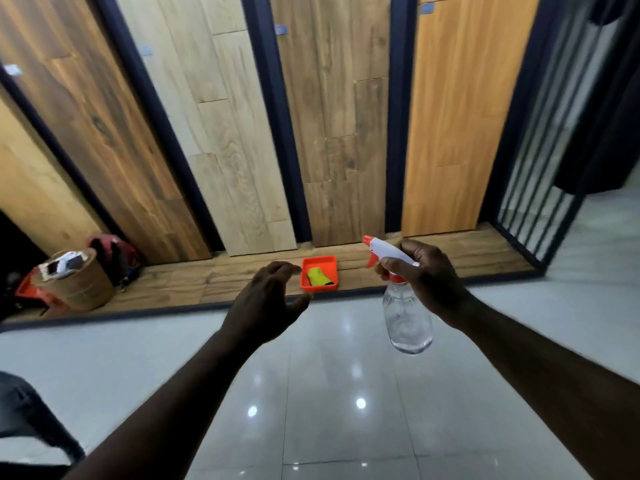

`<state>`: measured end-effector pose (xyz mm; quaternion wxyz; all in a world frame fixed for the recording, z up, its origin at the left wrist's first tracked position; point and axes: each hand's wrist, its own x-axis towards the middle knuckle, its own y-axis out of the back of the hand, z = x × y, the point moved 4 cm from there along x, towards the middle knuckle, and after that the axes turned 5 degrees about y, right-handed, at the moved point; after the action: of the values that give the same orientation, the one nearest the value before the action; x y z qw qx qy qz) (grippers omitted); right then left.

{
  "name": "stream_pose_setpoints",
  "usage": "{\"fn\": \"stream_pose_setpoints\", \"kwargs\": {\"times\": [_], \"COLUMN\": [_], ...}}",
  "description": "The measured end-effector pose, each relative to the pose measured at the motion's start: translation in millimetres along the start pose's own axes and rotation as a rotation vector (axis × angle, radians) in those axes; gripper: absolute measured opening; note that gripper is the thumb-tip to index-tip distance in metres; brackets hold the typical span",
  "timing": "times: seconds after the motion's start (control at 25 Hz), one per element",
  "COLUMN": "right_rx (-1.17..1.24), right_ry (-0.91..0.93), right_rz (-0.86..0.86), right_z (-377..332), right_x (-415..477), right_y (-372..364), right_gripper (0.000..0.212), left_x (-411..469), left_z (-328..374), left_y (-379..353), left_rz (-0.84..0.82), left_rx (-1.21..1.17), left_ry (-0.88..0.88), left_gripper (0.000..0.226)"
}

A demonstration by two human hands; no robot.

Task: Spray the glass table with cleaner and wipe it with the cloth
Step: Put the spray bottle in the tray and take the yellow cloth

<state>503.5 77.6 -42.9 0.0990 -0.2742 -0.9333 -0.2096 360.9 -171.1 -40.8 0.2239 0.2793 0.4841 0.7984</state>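
Showroom display panels [221, 116] in wood-look finishes rise behind a low plank ledge [207, 278], with glossy pale floor tiles [346, 375] stretching toward us. At far left on the ledge stands a brown paper bag [74, 282] and, just behind it, a red backpack [114, 258], both well apart from our reach. Our left hand [266, 306] hangs empty in mid-air, fingers spread and loosely curved, stretched toward the orange tray [318, 259] on the ledge. The yellow cloth [317, 276] lies inside the tray, and the hand touches neither. To the right, the clear spray bottle [407, 317] hangs upright with its nozzle pointing left. Our right hand [426, 275] is wrapped round its neck, below the white-and-orange trigger head. At far right a dark-framed glass partition [540, 188] closes the corner.

We judge this the gathering stage: cleaner in hand, cloth not yet collected, nothing sprayed. No glass table shows in this view, so we cannot tell where it stands. The next move, as we read it, calls for stepping in, stooping to the low ledge, lifting the cloth out over the tray's rim, then turning to find the table. We see nothing lying between hand and tray.
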Motion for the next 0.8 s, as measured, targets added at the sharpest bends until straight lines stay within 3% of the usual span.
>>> {"fn": "stream_pose_setpoints", "kwargs": {"times": [0.28,0.48,0.8], "right_rx": [-0.269,-0.319,-0.343], "right_ry": [0.080,0.042,0.007], "right_rz": [-0.105,-0.146,-0.122], "right_z": [69,103,170], "right_x": [210,366,579], "right_y": [-75,-125,-134], "right_gripper": [0.016,0.038,0.037], "left_x": [146,288,535], "left_z": [-96,-172,-230], "left_y": [-29,-45,-83], "left_rz": [0.011,-0.031,-0.131], "left_rx": [0.001,-0.001,0.033], "left_ry": [0.155,0.174,0.155], "left_gripper": [0.062,0.061,0.062]}}
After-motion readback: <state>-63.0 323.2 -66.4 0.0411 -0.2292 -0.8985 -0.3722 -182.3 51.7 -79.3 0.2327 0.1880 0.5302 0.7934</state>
